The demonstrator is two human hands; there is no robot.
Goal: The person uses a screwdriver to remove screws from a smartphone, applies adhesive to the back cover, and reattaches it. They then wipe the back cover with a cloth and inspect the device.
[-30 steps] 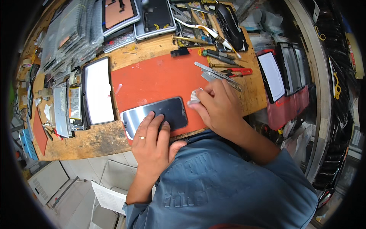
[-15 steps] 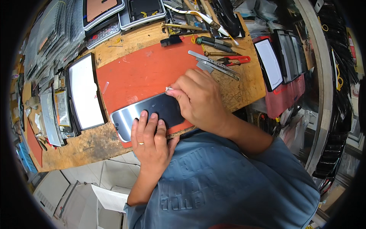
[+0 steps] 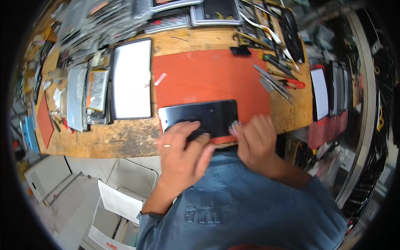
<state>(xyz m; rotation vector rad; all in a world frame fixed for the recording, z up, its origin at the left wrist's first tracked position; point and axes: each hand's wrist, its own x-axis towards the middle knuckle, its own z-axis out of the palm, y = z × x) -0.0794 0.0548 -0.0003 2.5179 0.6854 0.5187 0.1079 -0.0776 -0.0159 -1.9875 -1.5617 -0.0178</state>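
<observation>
A dark, glossy smartphone lies flat, screen side up, near the front edge of a red mat. My left hand, with a ring on one finger, rests over its lower left part. Those fingers are spread and slightly bent, and they cover that corner. Beside the phone's right end, my right hand is closed in a pinch. A small white crumpled scrap, like a bit of tissue, pokes out between its fingertips. Motion blurs both hands a little.
Metal tweezers, a red-handled cutter and a green-handled screwdriver lie right of the mat. A white panel in a black frame lies to the left. Stacked plastic sleeves fill the back left.
The view has shifted and turned, so the phone appears more level. My right hand has moved from the phone's upper right corner to its right end, still pinching the white scrap.
</observation>
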